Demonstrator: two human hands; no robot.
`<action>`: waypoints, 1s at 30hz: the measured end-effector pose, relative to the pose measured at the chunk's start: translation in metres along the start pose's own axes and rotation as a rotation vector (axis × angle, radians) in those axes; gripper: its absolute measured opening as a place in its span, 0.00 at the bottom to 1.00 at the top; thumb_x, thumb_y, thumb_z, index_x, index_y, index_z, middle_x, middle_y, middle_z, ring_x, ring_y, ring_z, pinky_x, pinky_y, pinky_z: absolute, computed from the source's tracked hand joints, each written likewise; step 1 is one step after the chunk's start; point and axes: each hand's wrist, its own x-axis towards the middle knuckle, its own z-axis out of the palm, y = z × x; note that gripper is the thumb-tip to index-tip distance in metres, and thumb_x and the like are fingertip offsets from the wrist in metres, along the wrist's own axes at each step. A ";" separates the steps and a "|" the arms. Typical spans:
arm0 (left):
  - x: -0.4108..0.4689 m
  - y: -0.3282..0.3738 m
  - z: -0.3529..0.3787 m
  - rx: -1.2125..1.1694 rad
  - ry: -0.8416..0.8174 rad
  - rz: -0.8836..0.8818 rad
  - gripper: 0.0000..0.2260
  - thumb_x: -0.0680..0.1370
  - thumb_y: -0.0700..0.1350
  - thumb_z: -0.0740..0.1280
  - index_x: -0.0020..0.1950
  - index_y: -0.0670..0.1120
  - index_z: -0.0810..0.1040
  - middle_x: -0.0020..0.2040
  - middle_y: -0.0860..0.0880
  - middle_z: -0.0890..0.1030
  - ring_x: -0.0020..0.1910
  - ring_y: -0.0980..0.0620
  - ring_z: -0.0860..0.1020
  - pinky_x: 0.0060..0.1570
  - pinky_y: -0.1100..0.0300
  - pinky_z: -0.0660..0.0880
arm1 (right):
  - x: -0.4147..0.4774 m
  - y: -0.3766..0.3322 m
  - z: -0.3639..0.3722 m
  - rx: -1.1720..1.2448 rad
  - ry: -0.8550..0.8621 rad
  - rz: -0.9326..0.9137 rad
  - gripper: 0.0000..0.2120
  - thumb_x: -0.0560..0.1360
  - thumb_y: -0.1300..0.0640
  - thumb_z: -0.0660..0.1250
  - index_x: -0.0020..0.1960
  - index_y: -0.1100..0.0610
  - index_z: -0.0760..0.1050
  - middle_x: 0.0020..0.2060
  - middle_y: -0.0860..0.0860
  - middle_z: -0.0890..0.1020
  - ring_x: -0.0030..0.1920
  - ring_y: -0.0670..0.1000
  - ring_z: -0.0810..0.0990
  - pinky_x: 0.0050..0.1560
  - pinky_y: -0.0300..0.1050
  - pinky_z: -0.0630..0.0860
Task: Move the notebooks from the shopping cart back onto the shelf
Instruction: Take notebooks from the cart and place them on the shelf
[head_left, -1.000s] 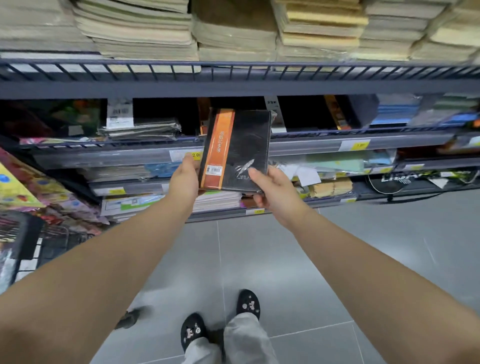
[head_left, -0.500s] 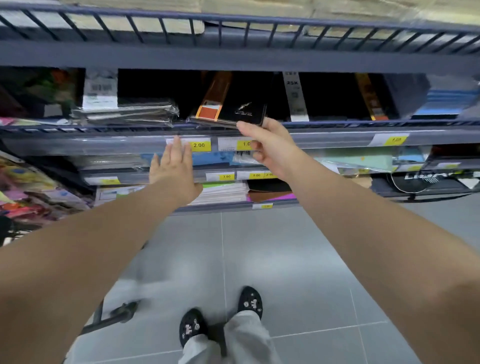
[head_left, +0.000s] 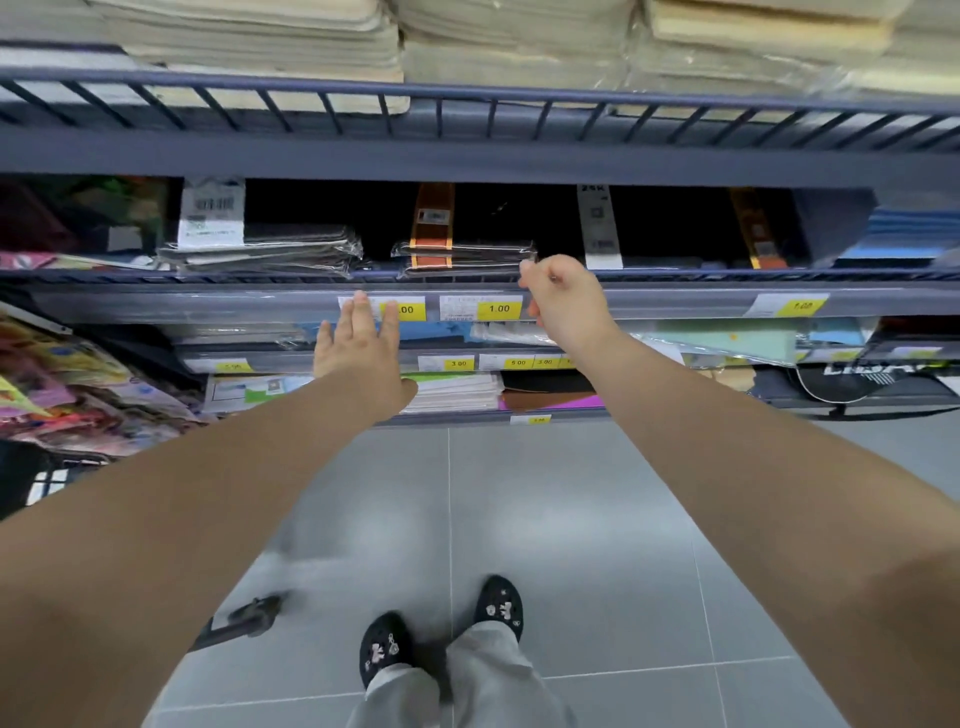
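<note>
left hand: open, fingers straight and together, palm away from me. it holds nothing and sits in front of the yellow price labels on the shelf front rail.

right hand: fingers loosely curled, nothing in its grip. one fingertip lies at the right front corner of the notebooks; i cannot tell whether it touches the wrapping.

notebooks: a flat stack of black covers with an orange band, in clear wrap, lying on the shelf behind the rail, between my two hands and slightly above them. one more of the same kind stands upright behind the stack.

adjacent items: a second wrapped dark stack lies to the left on the same level, apart from the first. pale paper stacks fill the level above.

shopping cart: only a dark part shows at the left edge, well apart from both hands.

my black shoes stand on the grey floor tiles.
</note>
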 end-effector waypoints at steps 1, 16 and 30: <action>-0.001 0.002 -0.003 -0.013 -0.011 -0.003 0.41 0.77 0.59 0.61 0.78 0.47 0.37 0.78 0.39 0.39 0.77 0.42 0.42 0.75 0.46 0.47 | 0.000 -0.001 -0.002 -0.018 0.004 0.036 0.18 0.80 0.49 0.58 0.46 0.63 0.74 0.30 0.49 0.72 0.31 0.45 0.71 0.32 0.36 0.70; -0.086 -0.001 -0.050 -0.276 -0.182 -0.109 0.29 0.77 0.58 0.61 0.75 0.50 0.60 0.77 0.46 0.57 0.74 0.44 0.59 0.70 0.48 0.59 | -0.064 -0.024 -0.016 -0.486 -0.513 -0.031 0.18 0.73 0.50 0.69 0.61 0.53 0.75 0.60 0.52 0.77 0.58 0.52 0.76 0.54 0.41 0.69; -0.165 -0.093 -0.006 -0.376 0.082 -0.375 0.35 0.76 0.56 0.61 0.78 0.49 0.49 0.79 0.46 0.45 0.78 0.45 0.44 0.74 0.44 0.48 | -0.102 -0.084 0.080 -0.856 -0.530 -0.340 0.32 0.74 0.46 0.66 0.75 0.46 0.58 0.73 0.49 0.64 0.72 0.55 0.61 0.69 0.49 0.64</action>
